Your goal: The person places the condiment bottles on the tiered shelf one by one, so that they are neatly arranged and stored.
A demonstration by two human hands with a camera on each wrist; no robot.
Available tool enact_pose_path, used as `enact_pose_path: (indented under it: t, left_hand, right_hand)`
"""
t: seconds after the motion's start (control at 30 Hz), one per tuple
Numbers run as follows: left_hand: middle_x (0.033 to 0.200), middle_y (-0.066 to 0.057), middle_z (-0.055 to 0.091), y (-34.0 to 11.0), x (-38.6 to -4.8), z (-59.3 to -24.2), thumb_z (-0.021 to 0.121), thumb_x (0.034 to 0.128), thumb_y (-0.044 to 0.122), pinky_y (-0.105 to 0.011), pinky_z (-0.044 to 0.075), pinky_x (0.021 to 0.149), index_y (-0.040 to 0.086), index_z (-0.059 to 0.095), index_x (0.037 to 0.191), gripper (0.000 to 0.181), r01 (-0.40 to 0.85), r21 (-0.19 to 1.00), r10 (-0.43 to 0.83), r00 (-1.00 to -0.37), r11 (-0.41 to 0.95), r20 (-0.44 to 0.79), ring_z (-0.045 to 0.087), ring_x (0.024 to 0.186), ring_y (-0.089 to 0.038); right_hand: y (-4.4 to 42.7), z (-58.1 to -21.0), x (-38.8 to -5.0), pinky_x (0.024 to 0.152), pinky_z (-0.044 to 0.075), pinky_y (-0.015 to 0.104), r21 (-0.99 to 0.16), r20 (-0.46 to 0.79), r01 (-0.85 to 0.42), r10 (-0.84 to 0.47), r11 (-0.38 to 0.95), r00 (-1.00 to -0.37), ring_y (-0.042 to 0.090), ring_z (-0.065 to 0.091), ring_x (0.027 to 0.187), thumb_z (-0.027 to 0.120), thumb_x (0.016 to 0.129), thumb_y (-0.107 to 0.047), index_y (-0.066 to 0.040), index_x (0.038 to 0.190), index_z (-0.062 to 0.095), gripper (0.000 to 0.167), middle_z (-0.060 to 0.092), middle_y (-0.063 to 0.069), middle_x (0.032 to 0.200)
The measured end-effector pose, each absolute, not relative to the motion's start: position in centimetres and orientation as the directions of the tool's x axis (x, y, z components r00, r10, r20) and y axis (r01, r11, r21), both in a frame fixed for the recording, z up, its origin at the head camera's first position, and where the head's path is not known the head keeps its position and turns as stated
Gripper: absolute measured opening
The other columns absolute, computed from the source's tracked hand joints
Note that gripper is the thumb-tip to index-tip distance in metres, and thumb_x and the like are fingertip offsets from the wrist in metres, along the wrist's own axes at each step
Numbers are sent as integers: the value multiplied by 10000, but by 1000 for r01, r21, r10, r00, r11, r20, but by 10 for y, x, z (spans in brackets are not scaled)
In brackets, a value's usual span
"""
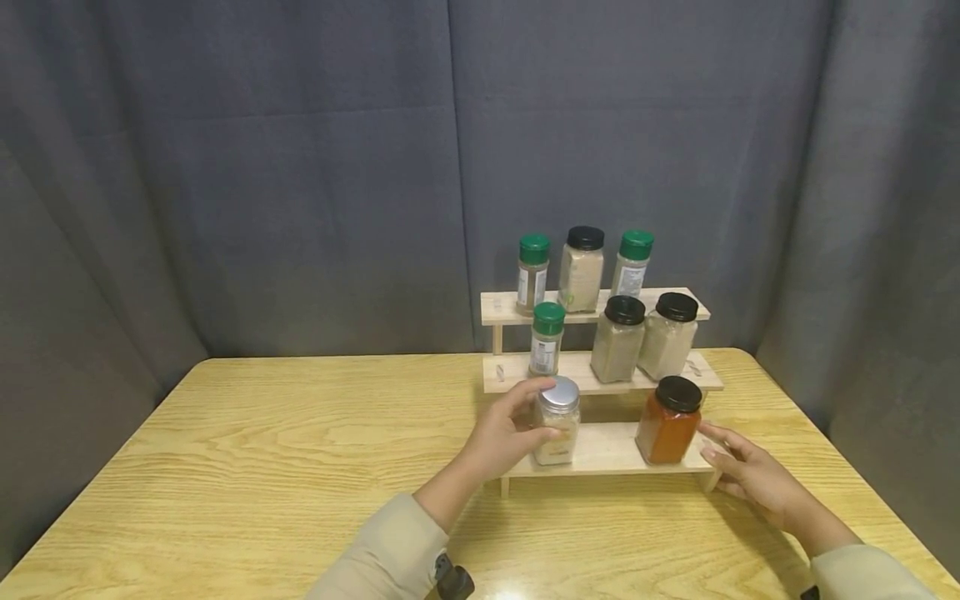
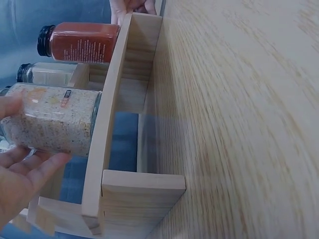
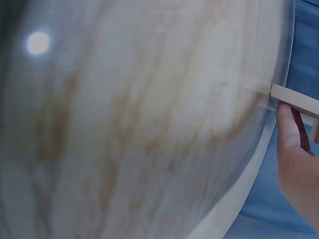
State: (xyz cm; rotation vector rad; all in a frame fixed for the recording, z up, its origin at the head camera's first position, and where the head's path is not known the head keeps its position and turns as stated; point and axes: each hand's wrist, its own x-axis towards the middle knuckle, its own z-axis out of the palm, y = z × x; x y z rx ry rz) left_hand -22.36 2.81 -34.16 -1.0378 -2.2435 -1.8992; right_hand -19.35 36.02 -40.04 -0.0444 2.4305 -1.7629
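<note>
A three-tier wooden spice rack (image 1: 600,454) stands on the table. My left hand (image 1: 506,429) grips a glass jar (image 1: 557,442) with a silver lid at the left of the lowest tier. In the left wrist view the jar (image 2: 55,117) shows pale, flaky contents, thumb and fingers on opposite sides of it. At the right end of that tier, my right hand (image 1: 757,479) holds the rack's edge; the right wrist view also has the hand (image 3: 296,159) at the rack's end (image 3: 294,98). Near it stands a black-lidded jar of red-orange spice (image 1: 670,425).
The middle tier bears a green-capped bottle (image 1: 546,342) and two black-lidded jars (image 1: 618,346). On the top tier are two green-capped bottles (image 1: 533,275) around a black-lidded jar (image 1: 582,275). Grey curtains (image 1: 315,183) hang behind the wooden table (image 1: 262,467).
</note>
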Motion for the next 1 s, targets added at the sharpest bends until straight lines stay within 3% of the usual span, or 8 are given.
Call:
enact_pose_path:
  t: [0.37,0.53,0.77,1.0]
  left_hand:
    - [1220,-144,468,34,-225,-337,639,744,-7,-405,416,840,50,448,1220,516,562,815,479,-759,139,441,464,1061,-325]
    - [1233,-119,464,35,-229,-339,649,738,8,-425,370,888,64,461,1219,519,535,836,472,-772,121,426,462,1065,-309]
    - [1245,-109,454,35,-227,-342,652,741,31,-423,356,900,89,458,1229,528,506,853,443,-799,132,406,461,1066,-310]
    - [1239,-105,459,36,-224,-343,651,740,24,-412,367,892,91,458,1230,531,498,857,432,-807,132,402,464,1059,-304]
  right_hand:
    - [363,-400,-193,871,357,491,-950,-69,29,-120,312,-990,441,197,1168,418,917,-268,0,1354,136,585,-33,320,1354]
    - [363,-400,-196,868,353,503,-951,-63,23,-119,309,-991,466,157,1177,427,913,-272,-2,1355,137,594,-45,321,1354]
    - [363,-403,-196,843,408,421,-953,-75,41,-106,300,-992,379,300,1134,444,904,-283,-85,1361,210,549,20,302,1360]
    - [362,-404,-193,865,373,473,-949,-74,38,-104,314,-992,405,271,1144,433,911,-260,-73,1364,199,543,20,313,1354]
